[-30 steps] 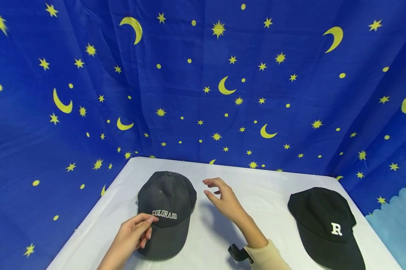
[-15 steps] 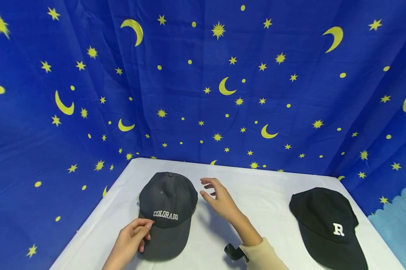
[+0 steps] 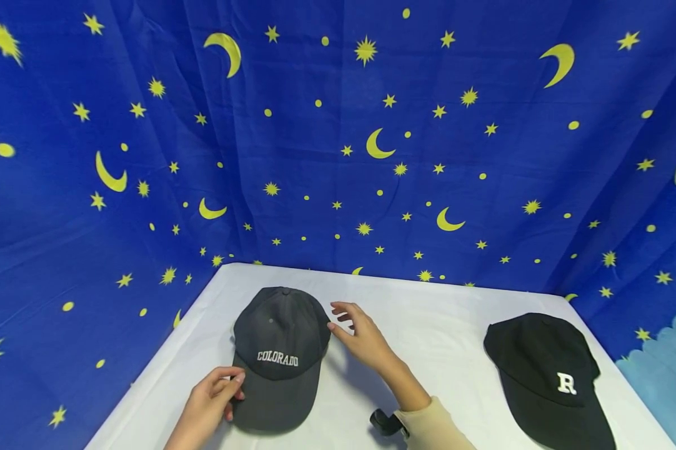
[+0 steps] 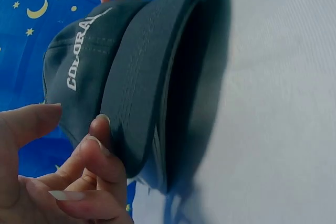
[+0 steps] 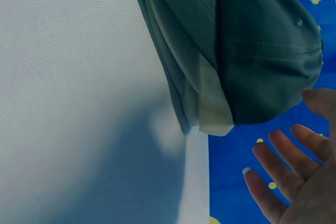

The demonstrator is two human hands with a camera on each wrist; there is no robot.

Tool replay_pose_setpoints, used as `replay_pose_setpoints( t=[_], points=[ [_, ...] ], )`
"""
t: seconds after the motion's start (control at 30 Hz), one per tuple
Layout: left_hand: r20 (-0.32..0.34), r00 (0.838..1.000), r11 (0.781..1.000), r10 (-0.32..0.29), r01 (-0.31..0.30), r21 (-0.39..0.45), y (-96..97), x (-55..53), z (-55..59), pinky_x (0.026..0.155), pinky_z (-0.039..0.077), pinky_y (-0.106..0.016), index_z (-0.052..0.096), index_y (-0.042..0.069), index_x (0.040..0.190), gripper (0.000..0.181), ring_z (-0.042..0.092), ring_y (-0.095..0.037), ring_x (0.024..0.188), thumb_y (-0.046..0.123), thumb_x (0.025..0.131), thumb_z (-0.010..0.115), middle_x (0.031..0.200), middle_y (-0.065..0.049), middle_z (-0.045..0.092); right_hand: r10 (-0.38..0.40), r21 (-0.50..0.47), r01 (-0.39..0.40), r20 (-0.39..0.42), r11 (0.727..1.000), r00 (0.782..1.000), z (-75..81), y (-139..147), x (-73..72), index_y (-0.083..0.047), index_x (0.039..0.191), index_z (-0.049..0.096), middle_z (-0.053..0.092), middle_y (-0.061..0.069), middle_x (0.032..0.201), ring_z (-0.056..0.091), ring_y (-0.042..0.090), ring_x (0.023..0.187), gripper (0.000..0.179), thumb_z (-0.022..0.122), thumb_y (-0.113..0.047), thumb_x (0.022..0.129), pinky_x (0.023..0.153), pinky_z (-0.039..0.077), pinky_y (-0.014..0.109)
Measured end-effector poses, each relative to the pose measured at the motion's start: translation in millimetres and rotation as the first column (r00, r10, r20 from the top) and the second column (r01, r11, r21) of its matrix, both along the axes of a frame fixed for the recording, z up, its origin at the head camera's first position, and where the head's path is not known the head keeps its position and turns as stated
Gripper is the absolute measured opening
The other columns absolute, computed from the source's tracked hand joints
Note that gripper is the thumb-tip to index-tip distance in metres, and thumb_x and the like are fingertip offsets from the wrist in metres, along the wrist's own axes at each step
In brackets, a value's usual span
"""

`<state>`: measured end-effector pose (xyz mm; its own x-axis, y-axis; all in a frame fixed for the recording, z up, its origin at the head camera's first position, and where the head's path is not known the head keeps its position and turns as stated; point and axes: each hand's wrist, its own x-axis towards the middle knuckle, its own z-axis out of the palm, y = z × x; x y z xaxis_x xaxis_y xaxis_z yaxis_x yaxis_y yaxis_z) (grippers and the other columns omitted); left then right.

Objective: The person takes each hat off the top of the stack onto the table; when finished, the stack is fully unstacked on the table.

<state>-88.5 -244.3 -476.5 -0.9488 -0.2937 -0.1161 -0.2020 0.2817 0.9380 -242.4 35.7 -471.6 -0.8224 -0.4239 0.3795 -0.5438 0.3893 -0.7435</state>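
Observation:
A dark grey baseball cap (image 3: 284, 328) with white COLORADO lettering lies on the white table, its brim towards me. Beside the brim's left edge is my left hand (image 3: 207, 399). In the left wrist view, its fingers (image 4: 100, 163) are loosely bent by the brim, with a gap between them and the upper digit; whether they touch the cloth I cannot tell. My right hand (image 3: 362, 334) is at the crown's right side, fingers spread and slightly bent. In the right wrist view, the cap (image 5: 268, 66) appears close to the thumb, and nothing lies within the hand.
A black baseball cap (image 3: 540, 356) with a white letter R lies at the table's right. The white cloth-covered table (image 3: 428, 325) is backed by a blue curtain (image 3: 315, 156) with yellow moons and stars. A black band device (image 3: 385, 423) is at my right wrist.
My left hand has moved left and slightly down, from over the cap's lettering to the brim's left edge. My right hand has moved slightly left, closer to the crown.

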Motion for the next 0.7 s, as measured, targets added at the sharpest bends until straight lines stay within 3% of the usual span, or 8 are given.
replay_pose_setpoints(
  t=[0.23, 0.4, 0.7],
  points=[
    [-0.018, 1.000, 1.000, -0.005, 0.004, -0.021, -7.7, 3.1, -2.2, 0.054, 0.045, -0.028, 0.051, -0.005, 0.134, 0.042, 0.052, -0.017, 0.052, 0.022, 0.104, 0.061, 0.077, -0.007, 0.066, -0.015, 0.055, 0.015, -0.008, 0.998, 1.000, -5.0, -5, -1.8, -0.008, 0.132, 0.064, 0.066, 0.007, 0.122, 0.065, 0.023, 0.109, 0.037, 0.067, -0.028, 0.101, 0.088, 0.053, 0.044],
    [0.024, 1.000, 0.999, -0.011, 0.012, -0.033, -12.1, 1.4, -1.8, 0.056, 0.045, -0.029, 0.044, -0.007, 0.140, 0.052, 0.053, -0.018, 0.055, 0.028, 0.104, 0.061, 0.079, -0.005, 0.067, -0.008, 0.065, 0.008, 0.002, 0.998, 1.000, -8.5, -7, -1.3, -0.009, 0.129, 0.066, 0.067, 0.005, 0.122, 0.066, 0.022, 0.107, 0.033, 0.067, -0.025, 0.101, 0.086, 0.053, 0.042],
    [0.085, 0.996, 0.996, -0.007, 0.015, -0.090, -16.2, 1.5, -2.7, 0.056, 0.045, -0.029, 0.051, -0.011, 0.138, 0.055, 0.054, -0.018, 0.056, 0.032, 0.104, 0.060, 0.077, -0.003, 0.067, 0.011, 0.030, -0.011, 0.002, 0.999, 1.000, -13.8, -10, -4.2, -0.004, 0.122, 0.069, 0.068, 0.010, 0.117, 0.070, 0.026, 0.099, 0.026, 0.069, -0.017, 0.099, 0.080, 0.057, 0.040]
  ],
)
